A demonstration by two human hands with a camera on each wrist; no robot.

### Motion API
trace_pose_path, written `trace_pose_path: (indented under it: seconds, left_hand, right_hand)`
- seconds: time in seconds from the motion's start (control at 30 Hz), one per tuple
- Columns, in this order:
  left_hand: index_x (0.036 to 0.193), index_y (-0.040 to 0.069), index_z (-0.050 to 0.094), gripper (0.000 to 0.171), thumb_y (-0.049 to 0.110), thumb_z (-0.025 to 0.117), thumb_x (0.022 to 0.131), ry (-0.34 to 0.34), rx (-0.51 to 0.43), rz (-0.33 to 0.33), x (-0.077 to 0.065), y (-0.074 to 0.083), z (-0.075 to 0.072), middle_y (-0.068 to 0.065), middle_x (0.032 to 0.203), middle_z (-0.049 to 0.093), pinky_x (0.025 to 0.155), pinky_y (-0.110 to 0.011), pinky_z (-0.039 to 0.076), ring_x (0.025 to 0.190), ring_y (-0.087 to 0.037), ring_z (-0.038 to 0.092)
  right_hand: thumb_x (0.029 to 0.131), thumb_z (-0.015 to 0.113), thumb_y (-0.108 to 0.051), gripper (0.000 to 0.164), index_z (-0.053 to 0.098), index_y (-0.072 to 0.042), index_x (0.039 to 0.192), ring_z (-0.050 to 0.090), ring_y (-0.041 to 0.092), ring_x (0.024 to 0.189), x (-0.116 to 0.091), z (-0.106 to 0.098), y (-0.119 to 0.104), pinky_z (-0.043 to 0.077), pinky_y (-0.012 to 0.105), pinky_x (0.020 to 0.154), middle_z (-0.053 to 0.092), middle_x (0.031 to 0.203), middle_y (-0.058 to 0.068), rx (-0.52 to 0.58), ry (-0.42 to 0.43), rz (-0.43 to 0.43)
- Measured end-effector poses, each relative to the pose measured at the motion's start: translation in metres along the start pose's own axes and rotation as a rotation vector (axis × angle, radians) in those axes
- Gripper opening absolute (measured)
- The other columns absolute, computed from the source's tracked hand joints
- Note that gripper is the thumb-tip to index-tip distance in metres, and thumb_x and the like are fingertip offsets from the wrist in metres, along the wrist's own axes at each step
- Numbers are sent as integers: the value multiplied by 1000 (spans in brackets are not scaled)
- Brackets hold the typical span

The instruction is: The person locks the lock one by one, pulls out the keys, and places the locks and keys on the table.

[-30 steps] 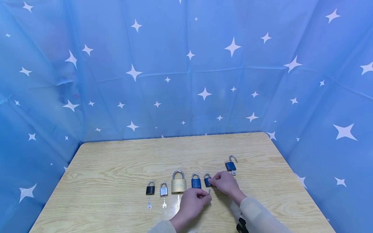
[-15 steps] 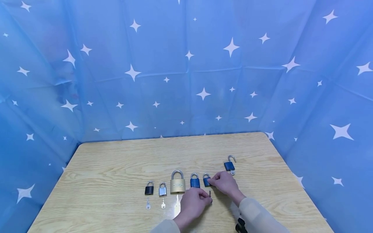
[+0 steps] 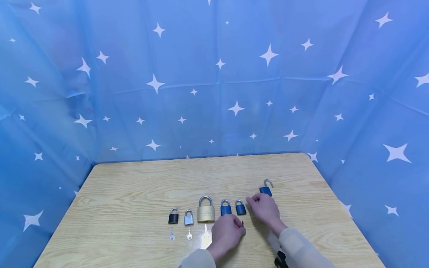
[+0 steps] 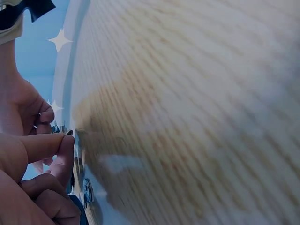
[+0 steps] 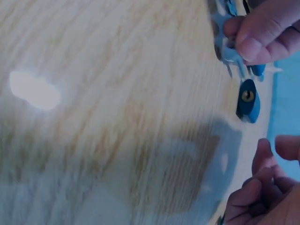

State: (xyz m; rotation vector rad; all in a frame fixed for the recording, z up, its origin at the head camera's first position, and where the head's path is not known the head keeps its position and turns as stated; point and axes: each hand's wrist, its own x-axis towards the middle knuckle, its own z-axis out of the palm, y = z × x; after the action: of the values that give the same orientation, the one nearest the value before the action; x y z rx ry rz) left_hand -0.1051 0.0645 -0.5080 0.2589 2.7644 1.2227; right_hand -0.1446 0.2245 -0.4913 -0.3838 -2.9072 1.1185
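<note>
My left hand [image 3: 227,230] pinches a small key [image 3: 242,223] between thumb and index finger, just below the small blue padlock [image 3: 240,209]; most of the key is hidden by the fingertips. That padlock lies on the table with its shackle closed, and the right wrist view shows the keyhole in its base [image 5: 247,96]. To its right, my right hand [image 3: 266,210] hovers apart from it, with thumb and index finger separated and nothing between them in the right wrist view. A larger blue padlock [image 3: 225,209] lies behind my left hand, partly covered.
Leftward in the row lie a big brass padlock [image 3: 206,214], a silver padlock [image 3: 188,219] and a black padlock [image 3: 173,217]. A key [image 3: 189,234] lies below the silver one, another key [image 3: 172,235] below the black one. An unlocked blue padlock [image 3: 265,191] lies beyond my right hand.
My right hand has let go of the small blue padlock and moved slightly right. The left hand keeps the key, which has turned from lighter to darker in view.
</note>
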Motion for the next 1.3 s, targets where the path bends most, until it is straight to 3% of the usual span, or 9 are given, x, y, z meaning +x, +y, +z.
trace_pose_path:
  seconds: [0.47,1.1,1.3]
  left_hand:
    - [62,25,63,15,23,76,69,34,110,43,4,9,2,13,61,56,50,-30,38,58,-9,51]
    - [59,25,61,18,25,75,69,69,111,32,3,8,-1,14,61,55,49,-28,37,57,-8,50]
    - [66,26,60,17,29,75,75,29,47,18,0,7,-7,19,61,54,55,-28,38,60,-3,49]
  right_hand:
    - [95,56,-36,32,67,-7,89,49,15,52,12,-24,10,36,31,51,55,60,0,8,0,24]
    - [94,57,-30,28,68,-4,94,51,18,62,25,-42,21,38,32,56,62,74,5,0,29,19]
    - [92,58,-31,27,65,-4,94,53,19,66,29,-49,32,38,32,56,64,79,6,-41,12,49]
